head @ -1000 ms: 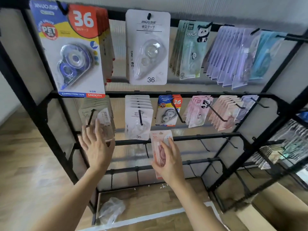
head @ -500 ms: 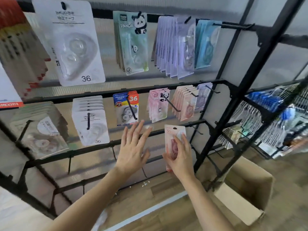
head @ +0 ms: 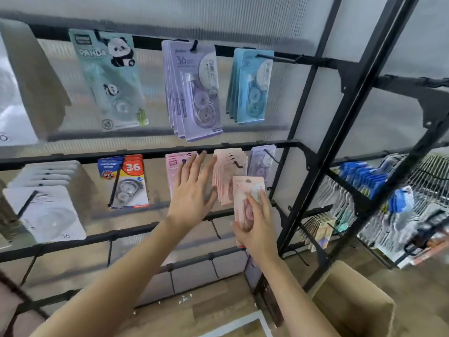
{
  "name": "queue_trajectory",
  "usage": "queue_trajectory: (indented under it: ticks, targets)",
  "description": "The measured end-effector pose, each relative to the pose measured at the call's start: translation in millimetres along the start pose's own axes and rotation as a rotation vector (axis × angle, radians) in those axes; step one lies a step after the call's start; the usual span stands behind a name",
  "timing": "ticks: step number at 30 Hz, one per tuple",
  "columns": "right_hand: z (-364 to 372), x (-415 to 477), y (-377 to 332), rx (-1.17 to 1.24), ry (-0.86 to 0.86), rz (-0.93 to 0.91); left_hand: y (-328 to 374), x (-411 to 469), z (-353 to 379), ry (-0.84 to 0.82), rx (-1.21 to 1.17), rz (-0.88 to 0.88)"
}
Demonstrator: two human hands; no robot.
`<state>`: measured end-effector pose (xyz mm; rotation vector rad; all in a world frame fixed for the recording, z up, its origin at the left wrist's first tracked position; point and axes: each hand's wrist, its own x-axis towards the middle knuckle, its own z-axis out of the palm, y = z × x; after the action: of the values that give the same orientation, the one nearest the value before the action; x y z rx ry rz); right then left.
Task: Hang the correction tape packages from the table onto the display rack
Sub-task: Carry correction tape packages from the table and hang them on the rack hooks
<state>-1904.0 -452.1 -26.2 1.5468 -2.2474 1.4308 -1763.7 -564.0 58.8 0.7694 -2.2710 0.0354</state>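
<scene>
My right hand (head: 255,227) grips a pink correction tape package (head: 246,190) upright, just below and in front of a row of matching pink packages (head: 228,171) hanging on a hook of the black display rack (head: 303,147). My left hand (head: 192,190) is flat with fingers spread, reaching between the pink panda packages (head: 175,164) and the pink row; whether it touches them is unclear.
Higher hooks carry green panda packages (head: 109,81), purple packages (head: 194,93) and blue packages (head: 252,86). Red-and-blue "36" packages (head: 126,181) and white packages (head: 46,210) hang at the left. A cardboard box (head: 352,305) stands at the lower right. A second rack with stock (head: 388,203) stands at the right.
The view has swung right along the rack. My left hand left the far-left packages and now reaches beside the pink row. My right hand has carried the pink package up to that row.
</scene>
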Motion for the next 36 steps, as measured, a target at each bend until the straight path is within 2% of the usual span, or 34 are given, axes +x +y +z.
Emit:
queue_trajectory:
  ticks: [10,15,20,30,36]
  targets:
    - [-5.0,46.3,17.9,-0.075,-0.07,-0.157,9.9,27.7,24.7,-0.075,0.148,-0.203]
    - [5.5,53.1,23.4,-0.122,-0.077,-0.17,8.6,26.7,28.3,-0.08,0.198,-0.275]
    - [20.4,68.3,28.1,-0.165,-0.102,-0.171,9.5,26.3,31.6,-0.077,0.212,-0.323]
    - [38.6,93.6,34.3,-0.284,-0.269,-0.137,8.0,26.3,34.0,-0.076,0.24,-0.364]
    - [31.0,84.5,29.1,-0.374,-0.256,-0.158,6.2,26.6,36.3,-0.101,0.278,-0.365]
